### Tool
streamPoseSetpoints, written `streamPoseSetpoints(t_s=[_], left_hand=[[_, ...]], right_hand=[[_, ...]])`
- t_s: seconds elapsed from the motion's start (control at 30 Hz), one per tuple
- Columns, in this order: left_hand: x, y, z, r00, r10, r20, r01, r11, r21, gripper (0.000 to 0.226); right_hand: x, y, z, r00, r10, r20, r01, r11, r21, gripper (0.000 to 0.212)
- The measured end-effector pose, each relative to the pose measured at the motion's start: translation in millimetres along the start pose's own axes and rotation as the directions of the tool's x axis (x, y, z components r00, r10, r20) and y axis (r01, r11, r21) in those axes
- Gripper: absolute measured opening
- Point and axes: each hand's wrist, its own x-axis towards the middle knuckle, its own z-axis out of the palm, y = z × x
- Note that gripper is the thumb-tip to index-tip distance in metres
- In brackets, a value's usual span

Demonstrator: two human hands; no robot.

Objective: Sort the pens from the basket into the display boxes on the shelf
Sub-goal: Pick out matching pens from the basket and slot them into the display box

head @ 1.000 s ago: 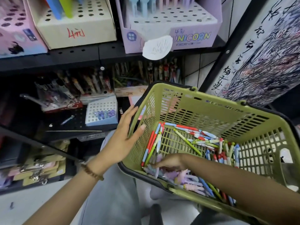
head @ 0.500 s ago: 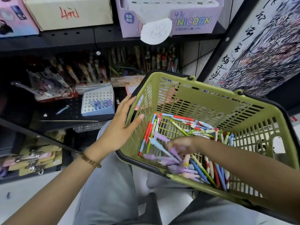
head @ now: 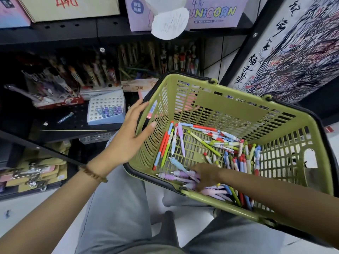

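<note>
An olive green basket (head: 238,99) lies tilted on my lap, with several loose pens (head: 205,143) in red, blue, green and white on its mesh floor. My right hand (head: 206,177) is down in the near corner, fingers curled over a bunch of purple and pink pens (head: 180,174). My left hand (head: 128,136) lies flat across the basket's left rim, fingers spread and thumb on the inner wall. On the shelf to the left stands a white and blue display box (head: 105,105) with rows of holes and a few purple pens in it.
A lilac UNICORN box (head: 211,15) and a cream box (head: 73,8) stand on the upper shelf. Racks of character pens (head: 102,70) fill the shelf's back. One pen (head: 65,117) lies loose on the black shelf. A scribbled test board (head: 293,52) is at the right.
The view has tipped down and the basket has shifted a little. My right hand has moved back to the near corner onto the purple pens. The left hand stays on the rim.
</note>
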Motion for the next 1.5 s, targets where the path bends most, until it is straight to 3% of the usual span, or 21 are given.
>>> streamPoseSetpoints(t_s=[0.1, 0.23, 0.33, 0.47, 0.53, 0.57, 0.6, 0.63, 0.67, 0.7, 0.73, 0.8, 0.93, 0.97, 1.03, 1.13, 1.17, 1.23, 1.33, 1.4, 1.5], left_hand=[[0, -1, 0, 1.000, 0.001, 0.000, -0.001, 1.000, 0.017, 0.063], [2, -1, 1, 1.000, 0.027, -0.012, -0.026, 0.999, 0.024, 0.064], [1, 1, 0, 1.000, 0.007, -0.026, -0.006, 0.998, 0.059, 0.064], [-3, 24, 4, 0.916, 0.333, -0.224, -0.288, 0.935, 0.208, 0.035], [-2, 35, 15, 0.923, 0.325, -0.206, -0.313, 0.945, 0.093, 0.033], [-1, 41, 23, 0.982, 0.159, -0.098, -0.161, 0.987, -0.018, 0.049], [3, 45, 32, 0.989, -0.086, 0.121, 0.096, 0.992, -0.079, 0.067], [8, 46, 42, 0.869, -0.315, 0.381, 0.360, 0.931, -0.052, 0.081], [13, 45, 53, 0.675, -0.444, 0.589, 0.558, 0.829, -0.015, 0.092], [19, 46, 64, 0.519, -0.466, 0.716, 0.696, 0.717, -0.037, 0.098], [25, 49, 76, 0.450, -0.440, 0.777, 0.797, 0.591, -0.127, 0.102], [41, 57, 94, 0.515, -0.383, 0.767, 0.845, 0.378, -0.378, 0.103], [63, 73, 119, 0.750, -0.289, 0.595, 0.661, 0.276, -0.698, 0.035], [68, 77, 123, 0.768, -0.304, 0.563, 0.637, 0.279, -0.718, 0.021], [77, 81, 121, 0.841, -0.330, 0.428, 0.530, 0.344, -0.775, 0.020], [90, 78, 97, 0.933, -0.314, 0.175, 0.327, 0.539, -0.776, 0.022], [91, 75, 88, 0.940, -0.293, 0.173, 0.320, 0.590, -0.741, 0.025], [87, 64, 78, 0.898, -0.274, 0.345, 0.439, 0.630, -0.641, 0.035], [67, 57, 80, 0.742, -0.262, 0.617, 0.651, 0.503, -0.569, 0.039], [60, 57, 83, 0.718, -0.165, 0.676, 0.677, 0.392, -0.623, 0.034], [59, 58, 86, 0.795, -0.186, 0.578, 0.591, 0.455, -0.666, 0.026]], right_hand=[[-5, 6, 3, 1.000, -0.020, 0.017, 0.018, 0.998, 0.062, 0.050], [-13, 9, 12, 0.992, -0.081, -0.098, 0.083, 0.996, 0.019, 0.035], [-14, 6, 15, 0.988, -0.091, -0.125, 0.104, 0.989, 0.106, 0.030], [-32, 12, -12, 0.981, -0.137, -0.134, 0.180, 0.902, 0.393, 0.025], [-45, 15, -27, 0.977, -0.100, -0.186, 0.178, 0.865, 0.469, 0.032], [-51, 17, -33, 0.971, -0.084, -0.224, 0.187, 0.849, 0.493, 0.038], [-57, 18, -38, 0.961, -0.071, -0.267, 0.205, 0.830, 0.518, 0.043], [-63, 19, -43, 0.947, -0.054, -0.318, 0.232, 0.798, 0.556, 0.043], [-69, 20, -47, 0.928, -0.032, -0.371, 0.263, 0.759, 0.595, 0.041], [-75, 21, -50, 0.907, -0.015, -0.420, 0.301, 0.721, 0.625, 0.039], [-80, 20, -54, 0.890, 0.000, -0.456, 0.333, 0.685, 0.649, 0.041], [-89, 18, -60, 0.870, -0.020, -0.493, 0.403, 0.604, 0.687, 0.042], [-95, 7, -60, 0.867, -0.118, -0.484, 0.466, 0.536, 0.704, 0.019], [-95, 5, -58, 0.872, -0.109, -0.478, 0.455, 0.540, 0.708, 0.018], [-95, 6, -55, 0.881, -0.079, -0.466, 0.432, 0.533, 0.727, 0.020], [-101, 19, -58, 0.902, 0.028, -0.431, 0.356, 0.517, 0.779, 0.020], [-103, 26, -61, 0.891, 0.106, -0.442, 0.343, 0.481, 0.807, 0.021], [-102, 33, -73, 0.845, 0.274, -0.459, 0.390, 0.271, 0.880, 0.022], [-94, 17, -97, 0.834, 0.304, -0.461, 0.498, -0.052, 0.866, 0.025], [-83, -10, -106, 0.873, 0.190, -0.449, 0.471, -0.094, 0.877, 0.032], [-67, -43, -109, 0.905, 0.068, -0.419, 0.419, 0.019, 0.908, 0.055]])
